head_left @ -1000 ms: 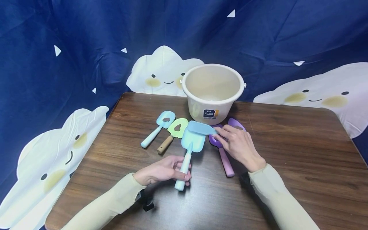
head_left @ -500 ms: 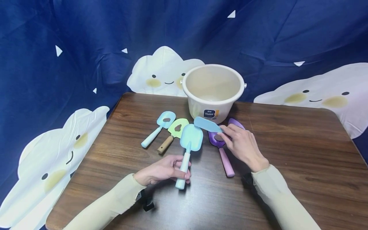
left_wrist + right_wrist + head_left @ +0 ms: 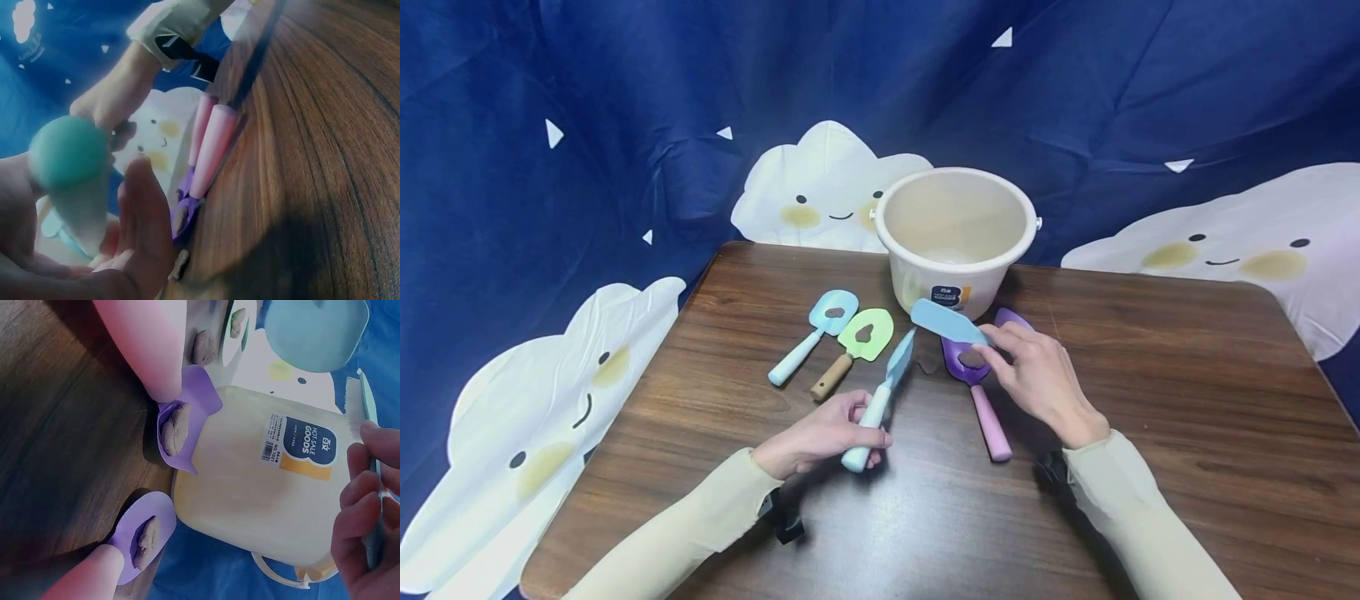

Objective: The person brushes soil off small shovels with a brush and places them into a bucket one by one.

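My left hand (image 3: 827,433) grips the pale handle of a light blue toy shovel (image 3: 900,358), its blade turned almost edge-on above the table. In the left wrist view the round green end of the shovel handle (image 3: 70,151) faces the camera. My right hand (image 3: 1043,379) pinches a small blue brush (image 3: 945,322) by its narrow end, in front of the bucket. Pale bristles (image 3: 354,400) show along the brush's edge in the right wrist view. On the table between the hands lies a brown lump (image 3: 928,364), seen also as a brown lump (image 3: 203,348) from the right wrist.
A cream bucket (image 3: 955,267) stands at the back. To its front left lie a light blue shovel (image 3: 795,357) and a lime green shovel (image 3: 830,377) with brown lumps. Purple shovels with pink handles (image 3: 991,422) lie at the right, each bearing a brown lump (image 3: 148,542).
The left hand has tilted the shovel from blade face-up to edge-on, and the brown lump on the table now shows. The right hand has drawn the brush rightward, off the shovel blade.
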The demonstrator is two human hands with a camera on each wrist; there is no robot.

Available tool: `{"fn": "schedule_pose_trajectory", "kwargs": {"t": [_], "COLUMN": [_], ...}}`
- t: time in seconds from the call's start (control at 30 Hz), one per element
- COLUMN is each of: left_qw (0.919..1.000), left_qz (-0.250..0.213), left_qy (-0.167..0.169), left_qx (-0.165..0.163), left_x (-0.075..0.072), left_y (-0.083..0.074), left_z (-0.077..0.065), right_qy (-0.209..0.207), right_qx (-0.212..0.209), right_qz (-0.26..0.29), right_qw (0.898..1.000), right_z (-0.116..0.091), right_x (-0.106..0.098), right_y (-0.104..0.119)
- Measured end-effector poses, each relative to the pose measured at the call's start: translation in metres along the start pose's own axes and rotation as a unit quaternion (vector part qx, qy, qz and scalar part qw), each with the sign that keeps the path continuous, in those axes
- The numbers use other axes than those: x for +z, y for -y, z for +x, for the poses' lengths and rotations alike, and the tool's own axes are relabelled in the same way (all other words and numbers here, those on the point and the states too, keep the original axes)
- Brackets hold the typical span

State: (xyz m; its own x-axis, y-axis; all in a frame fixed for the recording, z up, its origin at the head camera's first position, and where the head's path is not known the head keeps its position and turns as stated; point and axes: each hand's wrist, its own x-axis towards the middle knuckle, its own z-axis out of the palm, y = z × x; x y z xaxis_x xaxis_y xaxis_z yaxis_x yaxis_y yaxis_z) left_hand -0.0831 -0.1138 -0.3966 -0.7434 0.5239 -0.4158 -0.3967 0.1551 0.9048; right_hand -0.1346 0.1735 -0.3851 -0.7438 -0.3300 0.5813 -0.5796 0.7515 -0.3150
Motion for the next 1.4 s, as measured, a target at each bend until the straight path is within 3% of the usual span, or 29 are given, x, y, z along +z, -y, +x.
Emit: {"fn": "schedule_pose_trajectory", "kwargs": {"t": [0.27,0.43,0.7,0.9,1.13,1.4], "left_qw": [0.9997,0.9994,0.9947,0.9931,0.9927,0.9835], "left_qz": [0.004,0.021,0.068,0.081,0.075,0.135], "left_qy": [-0.02,-0.028,-0.071,-0.061,-0.065,-0.096], "left_qx": [-0.01,0.006,0.032,0.058,0.068,0.073], "left_x": [0.004,0.004,0.005,0.005,0.005,0.009], "left_y": [0.002,0.001,-0.001,-0.001,-0.001,-0.002], "left_z": [0.004,0.004,0.005,0.004,0.006,0.007], "right_qy": [-0.001,0.002,0.001,0.005,0.026,0.079], "right_qx": [-0.002,0.002,-0.017,-0.035,-0.062,-0.08], "right_qz": [0.012,0.037,0.088,0.101,0.116,0.116], "right_qw": [1.0,0.999,0.996,0.994,0.991,0.987], "right_z": [-0.001,-0.002,0.003,0.004,0.003,-0.002], "right_x": [-0.001,-0.002,-0.006,-0.008,-0.007,-0.001], "right_y": [-0.001,0.001,0.012,0.019,0.024,0.027]}}
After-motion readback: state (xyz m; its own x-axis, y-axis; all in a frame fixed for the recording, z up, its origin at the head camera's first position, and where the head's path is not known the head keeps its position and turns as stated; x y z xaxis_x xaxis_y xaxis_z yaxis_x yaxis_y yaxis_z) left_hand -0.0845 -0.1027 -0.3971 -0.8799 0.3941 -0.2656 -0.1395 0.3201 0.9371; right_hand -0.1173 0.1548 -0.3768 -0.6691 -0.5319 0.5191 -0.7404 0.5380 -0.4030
